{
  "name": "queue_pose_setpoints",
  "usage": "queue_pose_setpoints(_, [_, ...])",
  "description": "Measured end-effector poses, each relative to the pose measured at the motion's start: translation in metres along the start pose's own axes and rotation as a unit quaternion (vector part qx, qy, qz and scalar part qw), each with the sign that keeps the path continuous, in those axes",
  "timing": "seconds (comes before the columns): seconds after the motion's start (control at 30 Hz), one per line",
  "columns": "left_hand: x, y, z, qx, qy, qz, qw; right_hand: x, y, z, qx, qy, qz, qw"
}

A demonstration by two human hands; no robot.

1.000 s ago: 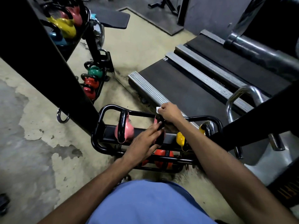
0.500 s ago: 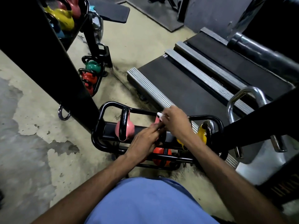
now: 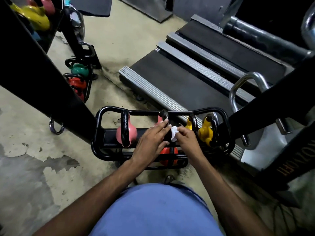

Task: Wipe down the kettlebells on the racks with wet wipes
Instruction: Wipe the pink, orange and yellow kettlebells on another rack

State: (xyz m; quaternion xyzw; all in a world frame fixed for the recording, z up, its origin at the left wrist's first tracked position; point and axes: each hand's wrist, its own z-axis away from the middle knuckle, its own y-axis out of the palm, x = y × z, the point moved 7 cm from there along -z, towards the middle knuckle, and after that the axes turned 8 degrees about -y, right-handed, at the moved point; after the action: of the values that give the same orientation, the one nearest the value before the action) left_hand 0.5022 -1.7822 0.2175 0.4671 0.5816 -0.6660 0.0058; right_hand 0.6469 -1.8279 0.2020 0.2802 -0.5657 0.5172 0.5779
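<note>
**Head view, looking down.** We are viewing a low black rack (image 3: 144, 113) standing on the floor, with the kettlebell being wiped (image 3: 160, 118) second from its left end. The left hand (image 3: 150, 143) is lying over that bell's black handle (image 3: 165, 116), fingers straight and flat, steadying rather than gripping. The right hand (image 3: 185, 139), at 3 o'clock of the left, is pinching a crumpled white wet wipe (image 3: 174, 133) between thumb and fingertips and holding it against the handle's side. A pink kettlebell (image 3: 127, 135) is sitting at 9 o'clock of the hands, yellow kettlebells (image 3: 206, 132) at 3 o'clock, and a red kettlebell (image 3: 168, 155) on the lower tier at 6 o'clock.

**Risks.** We are judging that the bunched wipe is offering little contact area, so patches of the handle may be getting missed. A pinch alone may also be letting the wipe slip and drop through the rails. The flat left hand is giving no real hold, so a rocking bell could trap fingers against the top rail.

**Hidden.** Both hands are covering the wiped bell's body, so we are unable to tell its condition. The lower tier is lying in shadow. At 10 o'clock a dark post (image 3: 42, 74) is partly masking a second rack (image 3: 90, 79) holding a green kettlebell (image 3: 80, 68).
</note>
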Motion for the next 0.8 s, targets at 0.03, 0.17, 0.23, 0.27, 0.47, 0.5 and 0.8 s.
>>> queue_pose_setpoints(0.03, [-0.003, 0.000, 0.000, -0.006, 0.003, -0.003, 1.000, 0.001, -0.005, 0.003, -0.005, -0.010, 0.021, 1.000])
queue_pose_setpoints(0.17, [-0.022, -0.005, 0.001, -0.040, 0.041, -0.006, 0.998, 0.008, -0.024, 0.010, -0.021, -0.036, 0.050, 0.998])
queue_pose_setpoints(0.23, [-0.034, -0.005, 0.000, -0.050, 0.055, -0.010, 0.997, 0.019, -0.037, 0.010, -0.031, -0.060, 0.070, 0.995])
queue_pose_setpoints(0.27, [-0.040, -0.004, -0.001, -0.053, 0.062, -0.011, 0.997, 0.028, -0.047, 0.008, -0.041, -0.079, 0.093, 0.992])
queue_pose_setpoints(0.47, [-0.065, 0.025, -0.024, -0.008, 0.053, 0.013, 0.998, 0.065, -0.102, -0.050, -0.074, -0.169, 0.353, 0.917])
queue_pose_setpoints(0.5, [-0.068, 0.034, -0.029, 0.013, 0.028, 0.018, 0.999, 0.066, -0.105, -0.065, -0.065, -0.173, 0.404, 0.896])
queue_pose_setpoints(0.8, [-0.056, 0.099, -0.044, 0.069, -0.265, 0.178, 0.945, 0.044, -0.062, -0.127, 0.219, -0.098, 0.553, 0.798])
